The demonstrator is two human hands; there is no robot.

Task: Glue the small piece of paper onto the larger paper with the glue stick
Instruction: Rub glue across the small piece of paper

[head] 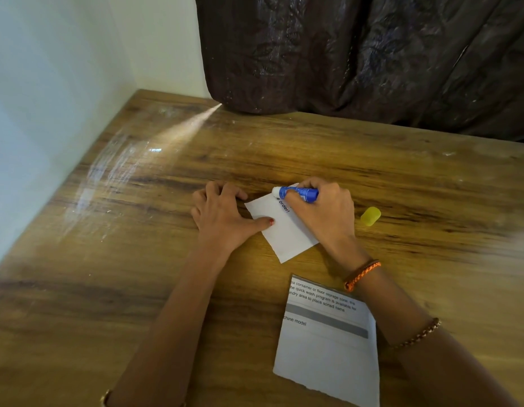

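1. Nearest the camera, a larger white printed sheet of paper (328, 342) lies flat on the brown wood-grain table (137, 259); readable fragments include "quick wash program is available", "place sorted items" and "chine model" beside a grey band.
2. Beyond it, a small white slip of paper (281, 230) lies on the table, apart from the sheet, printed "order!".
3. One left hand (222, 218) pins the slip with its thumb, fingers curled onto the wood.
4. Opposite, the right hand (325, 212) grips a blue-labelled glue stick (297, 193), fingers wrapped around it, white tip at the slip's far edge; its label is too small to read.
5. Just right of that hand rests a yellow plastic cap (370, 215).
6. Behind, dark patterned fabric (372, 54) drapes onto the table.
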